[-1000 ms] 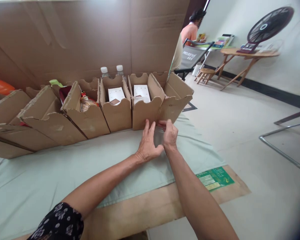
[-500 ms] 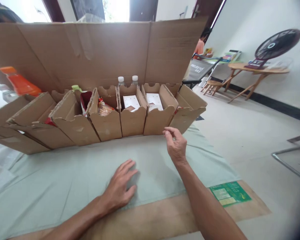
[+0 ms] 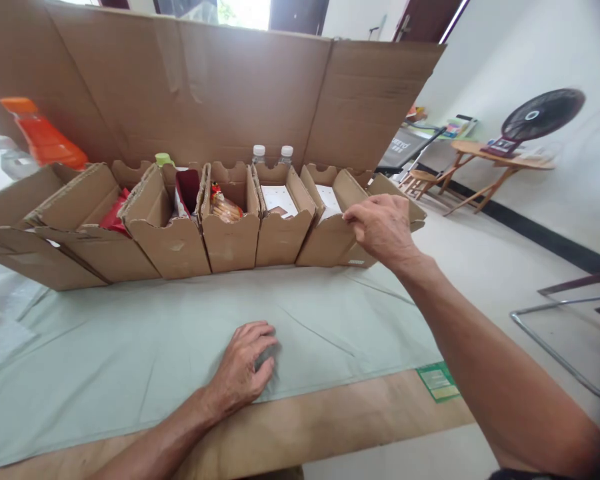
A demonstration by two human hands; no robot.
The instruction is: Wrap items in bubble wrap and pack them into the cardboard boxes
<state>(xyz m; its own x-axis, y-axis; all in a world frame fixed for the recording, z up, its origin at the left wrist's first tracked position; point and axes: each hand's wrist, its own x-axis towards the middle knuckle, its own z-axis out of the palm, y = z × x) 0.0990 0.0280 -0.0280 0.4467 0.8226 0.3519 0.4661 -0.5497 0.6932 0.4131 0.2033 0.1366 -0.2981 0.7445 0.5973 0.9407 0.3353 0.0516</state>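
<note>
My left hand (image 3: 245, 363) rests on the pale green cloth (image 3: 130, 347), fingers loosely bent and thumb apart, with nothing in it. Over the front of the cardboard bin (image 3: 323, 241) second from the right, my right hand (image 3: 383, 223) has its fingers curled down together near the front rim. Whatever its fingertips hold, if anything, is hidden. White boxes sit in this bin and in the bin (image 3: 280, 241) to its left. Another bin (image 3: 230, 243) contains a clear bag of brown sticks (image 3: 226, 209). A red packet (image 3: 115, 212) shows in a bin farther left.
A tall cardboard panel (image 3: 245, 93) stands behind the bins. Behind them are two white-capped bottles (image 3: 259, 155), a green cap (image 3: 164, 159) and an orange bottle (image 3: 50, 140). Clear plastic (image 3: 5, 333) lies at left. A fan (image 3: 535, 120) stands on a wooden table (image 3: 480, 151) at right.
My right hand has risen and moved forward from the cloth's far side to the front of the bins. My left hand stays on the cloth. The camera view has shifted slightly.
</note>
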